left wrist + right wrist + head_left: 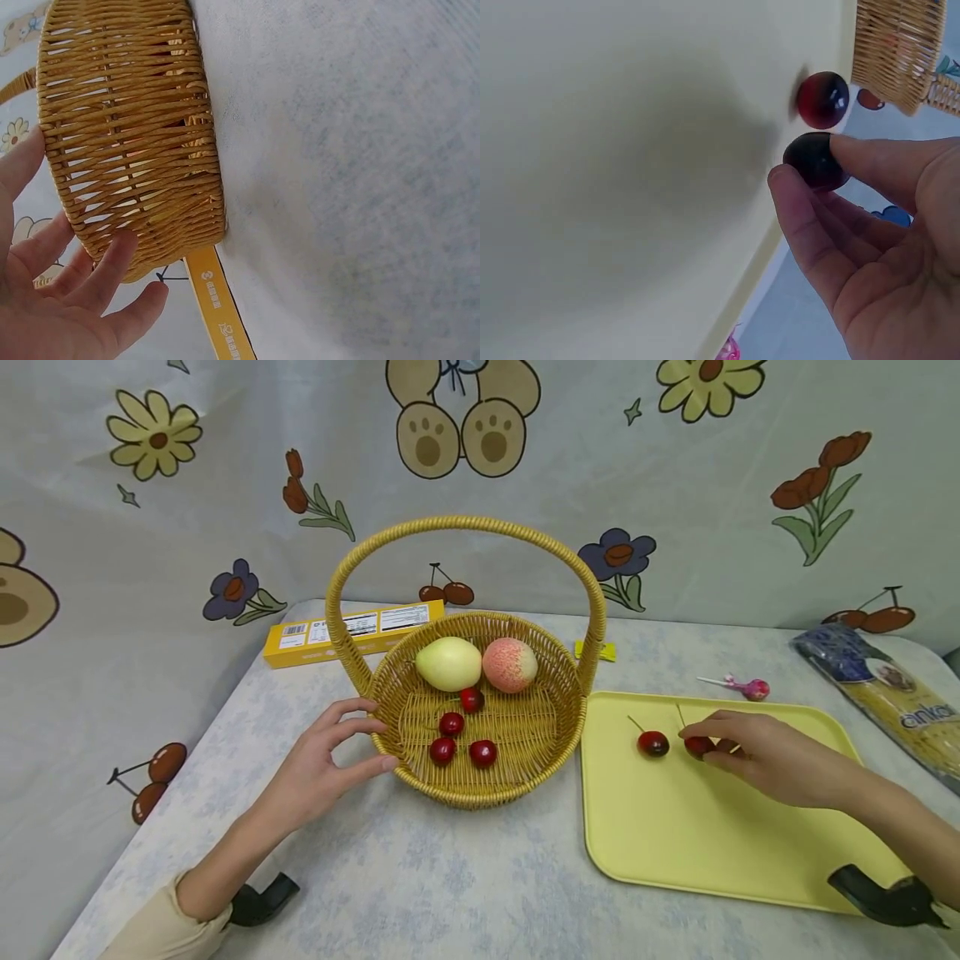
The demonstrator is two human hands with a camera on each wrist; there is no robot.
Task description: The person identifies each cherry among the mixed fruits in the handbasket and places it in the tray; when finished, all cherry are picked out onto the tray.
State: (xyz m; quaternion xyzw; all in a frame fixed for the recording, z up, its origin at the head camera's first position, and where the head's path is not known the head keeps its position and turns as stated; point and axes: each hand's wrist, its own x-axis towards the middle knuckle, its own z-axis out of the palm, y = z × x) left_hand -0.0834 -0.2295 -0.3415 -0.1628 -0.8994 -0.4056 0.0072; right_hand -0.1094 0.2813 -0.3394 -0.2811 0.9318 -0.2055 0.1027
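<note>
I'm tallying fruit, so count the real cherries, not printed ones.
6: four cherries in the basket, one cherry on the tray, and one cherry pinched by the right hand.

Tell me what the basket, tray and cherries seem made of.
Basket: satin, woven strands with visible gaps; rattan or plastic imitation. Tray: probably smooth plastic, judging by its uniform yellow and rounded rim. Cherries: glossy, sharp highlights; possibly plastic, possibly real.

A glossy dark red cherry [697, 747] is pinched by the right hand [780, 762] over a yellow rectangular tray [652, 835], near another stemmed cherry [652, 744]. Four red cherries [483, 753], a pale yellow pear [447, 663] and a pink peach [510, 665] are held in a round golden wicker basket [468, 798], its rim touched by the left hand [318, 772].
</note>
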